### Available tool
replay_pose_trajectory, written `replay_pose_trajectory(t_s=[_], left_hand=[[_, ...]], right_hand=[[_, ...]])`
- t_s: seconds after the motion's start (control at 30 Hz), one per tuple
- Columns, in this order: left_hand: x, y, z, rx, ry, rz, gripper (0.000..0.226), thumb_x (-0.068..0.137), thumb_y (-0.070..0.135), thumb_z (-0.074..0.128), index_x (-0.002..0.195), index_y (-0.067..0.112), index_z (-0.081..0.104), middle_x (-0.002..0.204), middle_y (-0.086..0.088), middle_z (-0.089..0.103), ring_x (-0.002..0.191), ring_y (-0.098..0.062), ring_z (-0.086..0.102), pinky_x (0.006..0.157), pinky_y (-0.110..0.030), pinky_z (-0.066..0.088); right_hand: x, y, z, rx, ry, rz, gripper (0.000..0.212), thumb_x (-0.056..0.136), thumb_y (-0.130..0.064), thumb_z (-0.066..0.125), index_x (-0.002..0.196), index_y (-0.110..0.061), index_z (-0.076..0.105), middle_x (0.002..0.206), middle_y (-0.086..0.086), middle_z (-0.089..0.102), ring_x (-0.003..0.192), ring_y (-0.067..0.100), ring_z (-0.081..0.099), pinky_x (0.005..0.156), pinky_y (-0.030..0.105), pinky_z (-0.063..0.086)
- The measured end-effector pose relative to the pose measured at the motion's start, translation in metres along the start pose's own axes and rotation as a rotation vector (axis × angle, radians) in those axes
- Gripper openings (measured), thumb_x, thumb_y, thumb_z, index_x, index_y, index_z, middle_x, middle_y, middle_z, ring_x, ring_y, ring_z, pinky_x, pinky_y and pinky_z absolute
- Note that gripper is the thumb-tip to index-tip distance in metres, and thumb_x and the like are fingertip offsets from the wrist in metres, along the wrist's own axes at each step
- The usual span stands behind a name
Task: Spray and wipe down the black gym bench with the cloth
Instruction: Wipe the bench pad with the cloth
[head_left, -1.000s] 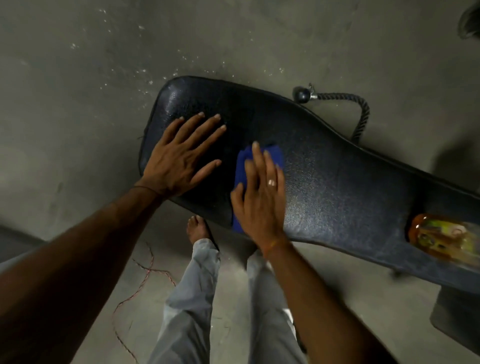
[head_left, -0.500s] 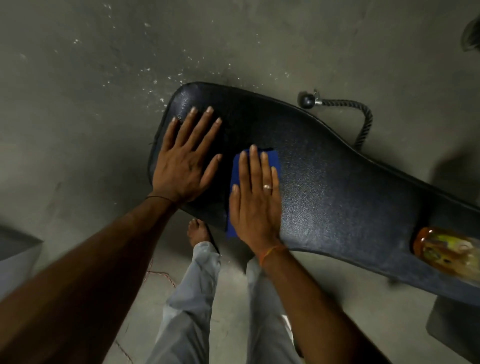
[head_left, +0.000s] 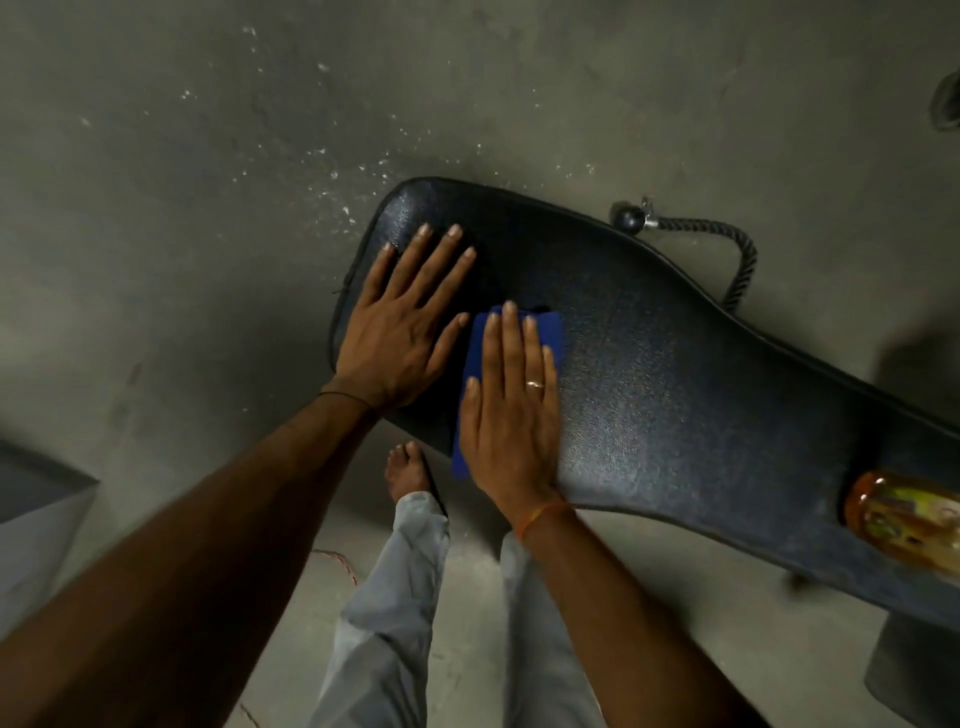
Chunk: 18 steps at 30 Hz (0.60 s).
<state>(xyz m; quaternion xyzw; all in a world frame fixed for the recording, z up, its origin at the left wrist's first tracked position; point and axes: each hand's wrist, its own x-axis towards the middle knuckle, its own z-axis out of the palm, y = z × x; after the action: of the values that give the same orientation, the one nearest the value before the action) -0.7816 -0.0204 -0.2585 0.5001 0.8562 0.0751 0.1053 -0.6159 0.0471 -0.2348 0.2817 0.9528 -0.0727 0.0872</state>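
We find the blue cloth (head_left: 551, 330) lying flat on the black bench (head_left: 675, 389), near the bench's rounded end, with one end reaching the near edge. The right hand (head_left: 511, 421) lies palm down on the cloth and covers most of it. Its fingers (head_left: 511, 343) are straight and held close together, the thumb set slightly apart, and they pinch nothing. A ring (head_left: 535, 384) shows on one finger and an orange thread (head_left: 543, 514) circles the wrist.

Just beside it, nearer the rounded end, the left hand (head_left: 400, 338) rests palm down on the bare padding. Its fingers are straight and fanned apart, and the thumb tip comes close to the cloth's edge. A thin dark thread circles that wrist.

Toward the bench's other end, well apart from both hands, an amber bottle (head_left: 904, 519) with a yellow-green label lies on the padding. It is blurred, and we cannot make out its nozzle. Between cloth and bottle the pebbled surface catches a dull sheen.

Beyond the bench's far edge a black rope handle (head_left: 727, 244) with a ball end lies on the grey floor (head_left: 208, 208), which is flecked with white specks off the rounded end. Below the near edge we see the person's grey trousers (head_left: 395, 597) and a bare foot (head_left: 408, 470), with a thin red wire (head_left: 337, 561) on the floor beside them. Well apart from the bench, past its rounded end, the corner of a grey block (head_left: 36, 509) shows.
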Motion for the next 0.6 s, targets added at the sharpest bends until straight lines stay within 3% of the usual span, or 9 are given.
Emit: replay_pose_trajectory(t_s=[0.13,0.27,0.37,0.5,0.6], left_hand=[[-0.007,-0.016,-0.001,-0.002,0.023,0.064,0.062,0.109,0.042,0.027,0.165,0.019,0.015,0.174,-0.003,0.010,0.161,-0.022,0.005,0.131,-0.045,0.009],[-0.008,-0.016,0.000,-0.091,0.083,-0.028,0.063,0.109,0.040,0.030,0.165,0.015,0.018,0.173,-0.004,0.012,0.161,-0.022,0.007,0.131,-0.045,0.011],[-0.008,-0.017,-0.001,-0.135,0.097,-0.049,0.063,0.108,0.040,0.032,0.164,0.013,0.020,0.173,-0.006,0.015,0.161,-0.023,0.009,0.131,-0.045,0.013],[-0.007,-0.020,-0.001,-0.144,0.088,-0.041,0.064,0.108,0.040,0.028,0.164,0.011,0.020,0.173,-0.008,0.015,0.161,-0.024,0.009,0.130,-0.049,0.015],[-0.009,-0.019,0.002,-0.139,0.084,-0.037,0.064,0.108,0.040,0.027,0.164,0.011,0.021,0.173,-0.008,0.015,0.161,-0.024,0.010,0.130,-0.047,0.014]], right_hand=[[0.074,0.011,-0.013,0.011,0.069,0.007,0.064,0.110,-0.034,0.024,0.166,-0.009,0.008,0.175,0.012,0.006,0.163,0.028,0.007,0.132,0.045,0.011],[0.148,0.013,-0.023,0.046,0.132,0.141,0.064,0.107,-0.035,0.013,0.166,-0.008,0.016,0.174,0.012,0.017,0.162,0.029,0.014,0.132,0.047,0.015],[0.111,0.000,-0.019,0.058,0.126,0.132,0.062,0.110,-0.034,0.015,0.166,-0.007,0.009,0.175,0.013,0.008,0.163,0.029,0.007,0.132,0.047,0.013],[0.015,-0.026,-0.005,0.004,0.003,-0.028,0.065,0.110,-0.032,0.025,0.166,-0.008,0.004,0.175,0.012,-0.001,0.163,0.028,0.002,0.133,0.045,0.009],[0.050,-0.018,-0.007,0.004,-0.005,-0.045,0.064,0.110,-0.033,0.023,0.167,-0.010,0.003,0.175,0.010,0.000,0.163,0.027,0.003,0.132,0.044,0.010]])
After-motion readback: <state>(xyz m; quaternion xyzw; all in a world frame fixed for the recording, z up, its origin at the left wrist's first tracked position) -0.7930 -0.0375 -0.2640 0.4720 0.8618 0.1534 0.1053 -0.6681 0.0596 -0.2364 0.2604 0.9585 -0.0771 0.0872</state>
